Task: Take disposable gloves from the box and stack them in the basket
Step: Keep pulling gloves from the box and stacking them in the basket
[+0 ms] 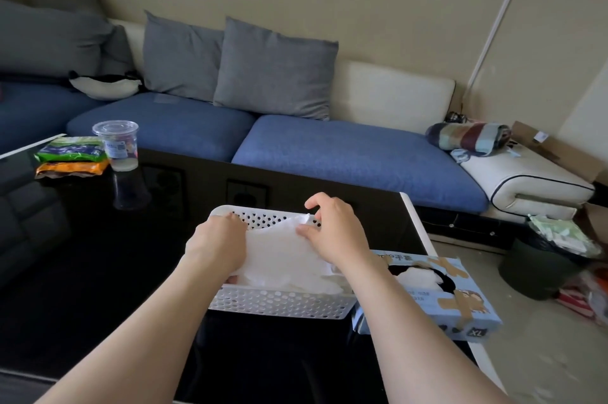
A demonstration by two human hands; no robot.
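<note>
Left hand point(215, 245): lying knuckles-up over the left edge of the top glove point(279, 254), fingers curling round that edge and gripping it, fingertips hidden. Right hand point(332, 232): pinching the glove's far right corner between thumb and fingers, index finger arching up above it. Glove: white, thin, stretching flat between both hands and lying over more white gloves point(316, 285) inside the basket. Basket point(279, 306): white, perforated, rectangular, sitting on the tabletop point(98, 272) towards its right end. Box point(460, 308): pale blue, marked XL, lying flat just beside the basket on the right, reaching across the tabletop's white border, with white material showing through its dark opening. Tabletop: black, glossy, reflecting. Cup point(116, 145): clear plastic with lid, standing upright at the far left, touching two stacked packets point(70, 156), green over orange. Sofa point(329, 153): blue seat, running behind the tabletop, carrying grey cushions point(273, 67) leaning against its back and a striped rolled blanket point(470, 135) at its right end. Bin point(539, 272): dark, standing on the floor to the right, filling with pale wrappers.
</note>
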